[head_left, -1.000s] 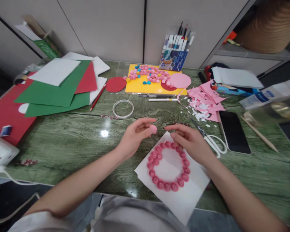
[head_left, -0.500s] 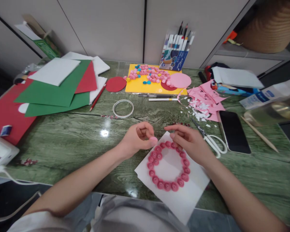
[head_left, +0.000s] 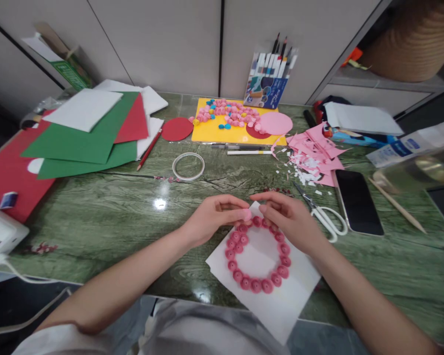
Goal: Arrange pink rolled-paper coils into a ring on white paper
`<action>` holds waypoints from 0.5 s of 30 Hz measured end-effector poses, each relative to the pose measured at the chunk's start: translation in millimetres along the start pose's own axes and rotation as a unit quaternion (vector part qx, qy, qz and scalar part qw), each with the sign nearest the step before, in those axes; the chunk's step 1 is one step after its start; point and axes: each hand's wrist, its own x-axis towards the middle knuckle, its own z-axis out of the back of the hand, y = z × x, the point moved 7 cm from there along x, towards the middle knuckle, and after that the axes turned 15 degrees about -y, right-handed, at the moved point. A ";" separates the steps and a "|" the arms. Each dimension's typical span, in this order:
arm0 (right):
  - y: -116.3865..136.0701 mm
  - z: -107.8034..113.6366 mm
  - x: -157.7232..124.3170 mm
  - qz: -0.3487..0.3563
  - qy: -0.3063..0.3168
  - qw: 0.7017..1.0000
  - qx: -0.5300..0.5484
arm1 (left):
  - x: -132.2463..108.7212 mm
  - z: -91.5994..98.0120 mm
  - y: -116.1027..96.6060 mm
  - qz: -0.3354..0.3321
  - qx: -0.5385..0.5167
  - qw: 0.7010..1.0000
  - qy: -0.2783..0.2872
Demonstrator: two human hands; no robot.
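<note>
My left hand (head_left: 216, 217) is closed, pinching a small light-pink paper rosette (head_left: 247, 214) between thumb and fingertips. The rosette is held just over the upper left of a ring of darker pink paper rosettes (head_left: 256, 285). That ring lies on a white paper sheet (head_left: 290, 301) set at a slant near the table's front edge, with a few extra rosettes inside its left side. Close on the right, my right hand (head_left: 290, 217) hovers over the sheet's upper corner, thumb and forefinger apart, nothing seen between them. It covers part of the ring's upper right.
White-handled scissors (head_left: 329, 222) and a phone (head_left: 358, 202) lie to the right, below pink paper scraps (head_left: 314, 148). A tape roll (head_left: 188, 166) lies ahead. More rosettes (head_left: 240, 113) cover a yellow sheet (head_left: 207, 134). Coloured sheets (head_left: 77, 138) are stacked at left.
My left hand has moved right with the light-pink rosette, bringing it over the ring's top and close to my right fingertips. My right hand has barely shifted.
</note>
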 end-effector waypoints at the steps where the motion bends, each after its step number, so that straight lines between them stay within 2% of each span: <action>1: -0.2 0.1 0.1 0.000 0.000 1.000 0.001 | 0.0 0.5 0.1 0.001 -0.004 1.000 -0.004; 6: -0.3 1.0 -0.2 -0.001 -0.002 1.000 -0.001 | -0.1 2.6 -2.5 -0.015 -0.022 1.000 -0.012; 15: -0.5 -0.9 -0.3 -0.007 0.004 1.000 -0.006 | -1.4 7.2 -8.6 -0.054 0.042 0.997 -0.035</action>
